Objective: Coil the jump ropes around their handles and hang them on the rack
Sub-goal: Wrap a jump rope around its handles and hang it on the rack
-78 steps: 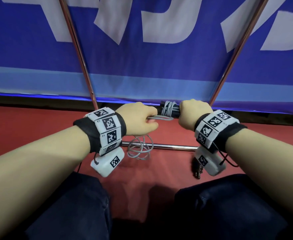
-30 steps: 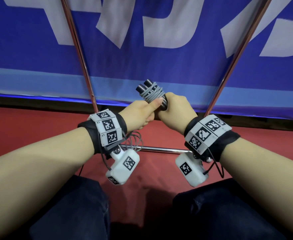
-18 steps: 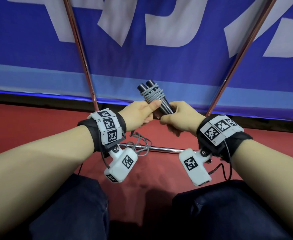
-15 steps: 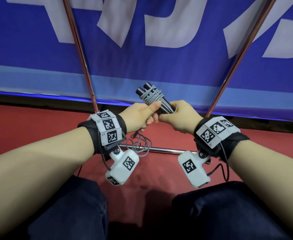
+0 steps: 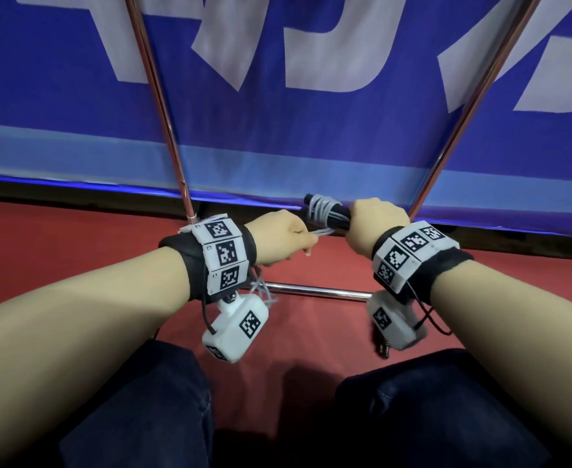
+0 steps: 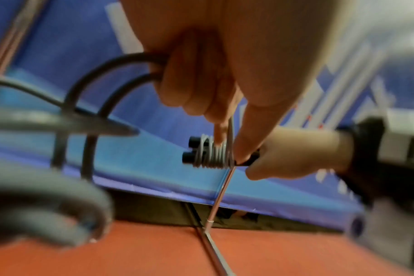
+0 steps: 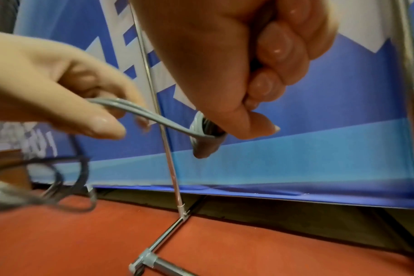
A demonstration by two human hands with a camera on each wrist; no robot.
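Observation:
My right hand grips two black jump rope handles held side by side, their ends pointing left. Several turns of grey rope are wound around them; the coil shows clearly in the left wrist view. My left hand pinches a doubled strand of the grey rope just left of the handles and holds it taut. Loose grey rope loops hang under my left wrist. The rack's metal uprights rise behind my hands.
The rack's low crossbar lies on the red floor just beyond my knees. A second slanted upright stands at the right. A blue and white banner hangs close behind the rack. A black cable loops by my left wrist.
The handles have swung down from tilted upward to lying level, pointing left. My hands dropped and moved apart, and the left hand now pulls the rope strand out to the left.

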